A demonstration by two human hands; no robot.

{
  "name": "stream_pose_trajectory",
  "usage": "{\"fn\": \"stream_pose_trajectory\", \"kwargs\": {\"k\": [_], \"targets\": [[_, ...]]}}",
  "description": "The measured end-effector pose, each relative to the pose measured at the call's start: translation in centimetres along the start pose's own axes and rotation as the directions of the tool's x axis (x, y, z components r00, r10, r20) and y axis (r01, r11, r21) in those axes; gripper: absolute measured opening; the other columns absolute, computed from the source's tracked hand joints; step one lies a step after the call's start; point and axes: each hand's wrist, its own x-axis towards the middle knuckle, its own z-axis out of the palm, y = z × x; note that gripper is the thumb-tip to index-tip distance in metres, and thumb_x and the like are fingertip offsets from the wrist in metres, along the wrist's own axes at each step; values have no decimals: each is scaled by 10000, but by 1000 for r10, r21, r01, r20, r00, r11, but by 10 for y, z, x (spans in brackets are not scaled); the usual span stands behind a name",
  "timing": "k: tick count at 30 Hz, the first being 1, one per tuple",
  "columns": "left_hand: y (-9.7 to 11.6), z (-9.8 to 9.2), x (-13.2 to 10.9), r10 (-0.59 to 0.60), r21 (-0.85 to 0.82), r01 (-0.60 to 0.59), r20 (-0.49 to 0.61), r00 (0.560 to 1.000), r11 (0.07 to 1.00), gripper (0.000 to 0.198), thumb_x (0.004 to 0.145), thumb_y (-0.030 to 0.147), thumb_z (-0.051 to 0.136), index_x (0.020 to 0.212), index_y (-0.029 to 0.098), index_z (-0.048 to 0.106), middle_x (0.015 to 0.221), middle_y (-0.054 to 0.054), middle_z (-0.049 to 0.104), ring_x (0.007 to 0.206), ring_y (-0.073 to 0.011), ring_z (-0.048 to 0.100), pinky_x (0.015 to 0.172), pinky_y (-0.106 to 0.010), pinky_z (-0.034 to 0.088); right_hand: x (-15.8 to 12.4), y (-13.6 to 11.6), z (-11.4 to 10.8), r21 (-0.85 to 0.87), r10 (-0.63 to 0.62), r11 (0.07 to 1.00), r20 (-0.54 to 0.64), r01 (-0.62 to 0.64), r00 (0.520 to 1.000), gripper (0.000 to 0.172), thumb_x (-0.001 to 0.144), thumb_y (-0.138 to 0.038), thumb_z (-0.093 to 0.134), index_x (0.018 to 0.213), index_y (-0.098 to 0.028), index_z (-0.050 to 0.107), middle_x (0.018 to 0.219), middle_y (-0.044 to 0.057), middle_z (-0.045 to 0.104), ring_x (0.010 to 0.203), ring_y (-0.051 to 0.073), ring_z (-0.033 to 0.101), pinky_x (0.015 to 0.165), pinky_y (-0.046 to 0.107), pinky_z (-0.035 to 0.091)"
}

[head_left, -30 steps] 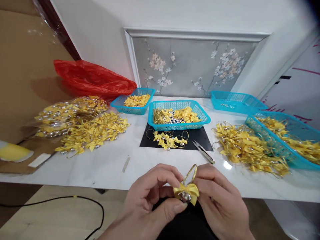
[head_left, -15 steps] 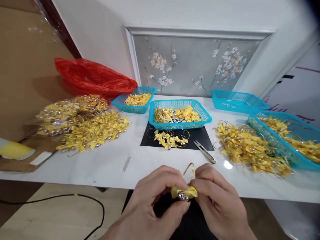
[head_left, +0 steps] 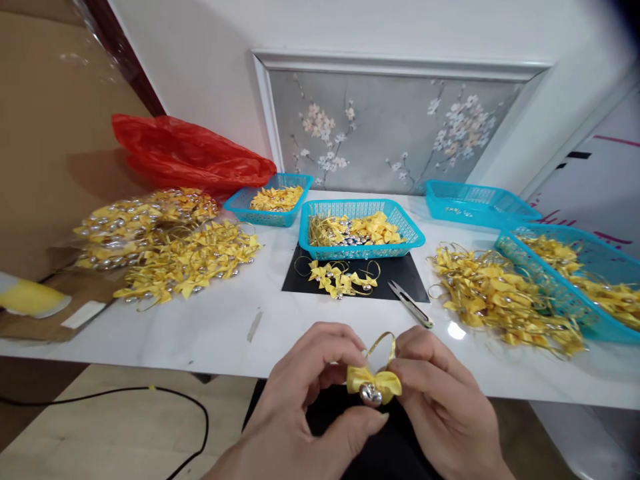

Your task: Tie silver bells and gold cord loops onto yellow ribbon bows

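Observation:
Above the table's front edge, both hands are at a yellow ribbon bow (head_left: 389, 385) with a shiny silver bell (head_left: 371, 395) at its front and a gold cord loop (head_left: 385, 343) standing up behind. My left hand (head_left: 320, 393) has its curled fingers at the bow's left side, while its thumb lies below the bell, slightly apart. On the right, my right hand (head_left: 440, 393) pinches the bow's right side and the base of the cord; its fingertips are partly hidden. Ahead, several finished-looking bows (head_left: 340, 279) lie on a black mat (head_left: 295, 280), beside thread snips (head_left: 411, 305).
Behind the mat stands a blue basket (head_left: 363, 251) of bows and cords. Bow piles lie left (head_left: 193, 260) and right (head_left: 500, 300). Other blue baskets (head_left: 267, 217) (head_left: 480, 207) (head_left: 565, 293) line the back and right. A red plastic bag (head_left: 195, 153) sits back left.
My left thumb has moved down off the bell. The bow has tipped to show more of its front, and its cord loop now leans right.

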Motion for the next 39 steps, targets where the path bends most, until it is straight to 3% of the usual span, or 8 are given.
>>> {"fn": "stream_pose_trajectory", "kwargs": {"k": [4, 7, 13, 17, 20, 25, 32, 39], "targets": [[-3, 3, -6, 106, 207, -91, -65, 992, 974, 344, 778, 20, 642, 954, 307, 574, 1076, 12, 577, 999, -140, 629, 828, -192, 512, 0, 0, 2, -18, -36, 999, -43, 35, 998, 307, 853, 81, 511, 946, -184, 636, 776, 7, 465, 726, 144, 495, 578, 277, 410], [-4, 3, -8, 61, 233, -43, -72, 996, 971, 309, 793, 26, 631, 934, 297, 587, 1101, 3, 573, 980, -140, 643, 841, -204, 522, 0, 0, 2, -8, -45, 999, -58, 45, 997, 309, 846, 91, 520, 952, -178, 632, 782, 8, 472, 726, 142, 494, 581, 284, 405], [-1, 2, -4, -11, -30, 10, -45, 999, 999, 280, 722, 47, 720, 873, 271, 645, 1021, 8, 599, 833, -132, 655, 763, -196, 545, -2, 1, 4, 15, -24, 1000, -47, 25, 999, 296, 851, 77, 527, 944, -183, 634, 774, 6, 465, 725, 146, 489, 577, 285, 407], [1, 0, 0, -186, -303, 187, 34, 982, 935, 105, 814, 158, 697, 839, 247, 647, 926, 13, 614, 792, -112, 615, 721, -173, 527, 0, 0, 4, 19, -14, 1000, -29, 14, 999, 297, 864, 63, 513, 964, -191, 630, 788, 13, 476, 742, 153, 498, 591, 286, 427], [0, -3, 1, -259, -340, 272, 83, 962, 900, 86, 831, 182, 698, 827, 240, 635, 833, 27, 608, 780, -105, 586, 666, -140, 484, 2, 0, 4, 27, -14, 1000, -28, 15, 1000, 300, 863, 63, 509, 961, -194, 628, 799, 18, 485, 769, 159, 502, 609, 281, 441], [-2, -2, 0, -221, -331, 235, 79, 972, 914, 126, 810, 145, 708, 870, 245, 660, 888, 20, 597, 827, -124, 601, 753, -193, 520, -1, 0, 4, 20, 13, 1000, 6, -13, 1000, 291, 871, 56, 502, 948, -196, 626, 792, 16, 470, 772, 159, 493, 611, 275, 439], [2, 8, 0, -211, -252, 165, -165, 964, 953, 138, 748, 110, 722, 770, 225, 649, 1004, 3, 583, 846, -127, 643, 775, -199, 564, 1, 1, 5, -15, -4, 1000, -21, 3, 1000, 284, 878, 46, 504, 965, -194, 627, 792, 14, 471, 731, 148, 498, 580, 268, 428], [3, 10, 0, -196, -177, 166, -170, 966, 970, 109, 775, 100, 675, 756, 207, 663, 1049, -16, 582, 812, -113, 660, 779, -194, 579, 1, -1, 5, -35, 17, 999, -18, -17, 1000, 274, 883, 38, 500, 952, -196, 625, 786, 16, 465, 716, 149, 499, 563, 268, 420]]}}
